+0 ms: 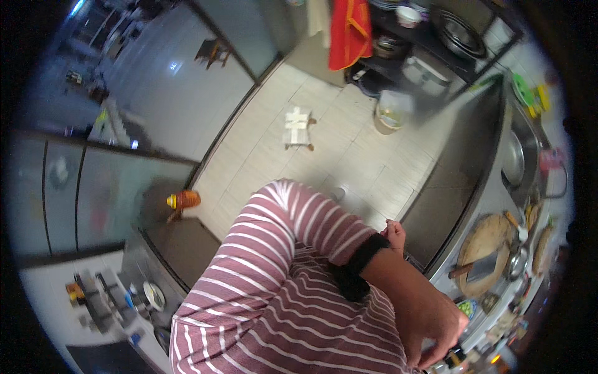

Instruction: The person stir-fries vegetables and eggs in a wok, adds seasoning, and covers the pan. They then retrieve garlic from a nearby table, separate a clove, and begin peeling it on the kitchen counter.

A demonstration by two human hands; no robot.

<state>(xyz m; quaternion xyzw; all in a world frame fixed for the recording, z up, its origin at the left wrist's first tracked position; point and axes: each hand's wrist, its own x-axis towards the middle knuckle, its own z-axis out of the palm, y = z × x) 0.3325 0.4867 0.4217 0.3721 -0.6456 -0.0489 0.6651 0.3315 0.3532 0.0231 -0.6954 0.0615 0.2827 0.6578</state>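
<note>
My left arm, in a pink and white striped sleeve with a black band [358,268] at the wrist, crosses the picture from the left. My left hand [439,336] hangs at the lower right with its fingers curled down, close to the front edge of a grey counter [445,230]; whether it holds anything is hidden. My right hand [394,235] peeks out behind that forearm as a closed fist with nothing seen in it. Just right of both hands, a round wooden chopping board [483,246] lies on the counter with a cleaver [478,269] on it.
A sink with a metal bowl [512,159] lies farther along the counter. On the tiled floor stand a small white stool [297,126] and a pale bucket [389,112]. A red cloth [347,31] hangs by a dark shelf of pots [461,34]. An orange container [184,200] sits at left.
</note>
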